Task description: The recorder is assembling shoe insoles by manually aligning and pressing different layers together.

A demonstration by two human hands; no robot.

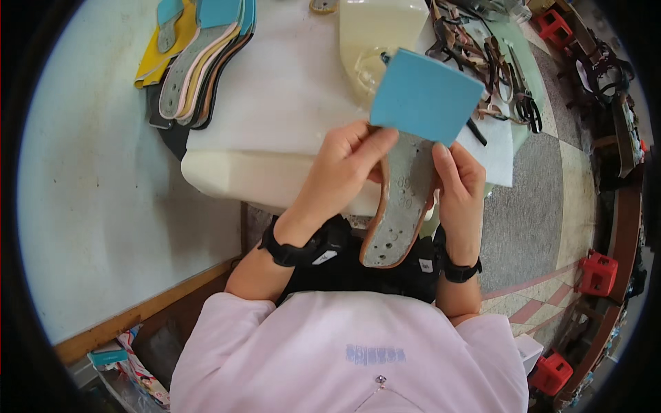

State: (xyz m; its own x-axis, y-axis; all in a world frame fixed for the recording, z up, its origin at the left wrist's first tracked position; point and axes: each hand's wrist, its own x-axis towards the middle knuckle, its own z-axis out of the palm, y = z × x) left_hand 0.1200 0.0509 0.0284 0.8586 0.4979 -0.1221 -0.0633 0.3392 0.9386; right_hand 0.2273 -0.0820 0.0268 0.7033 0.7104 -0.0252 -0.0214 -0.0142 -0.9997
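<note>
You have one long grey sole with brown edging and a blue square flap (401,206) between two bare hands, plus two black wristbands (461,272), one on each wrist. Three red plastic stools (597,274) stand off at about two, half past three and four o'clock. At between ten and eleven o'clock lies one fanned stack of blue-topped soles (184,79), at least four deep, the exact number hidden by overlap, beside one bright yellow flat sheet (150,63).

Your sole is dull grey with glossy patches, narrow in the middle, rounded and pierced with small holes at its lower end; the flap is smooth and flat. The counter (275,117) has a white covering with a soft rounded near edge. Toward half past twelve sits a cream translucent container (382,26), and toward half past one a tangled heap of thin brown and black straps (485,58).

Your left hand (354,155) is clamped on the sole's left edge, thumb in front; your right hand (459,177) pinches the opposite edge. The sole lies at four o'clock from your left hand and nine from your right, its flap pointing toward one o'clock
</note>
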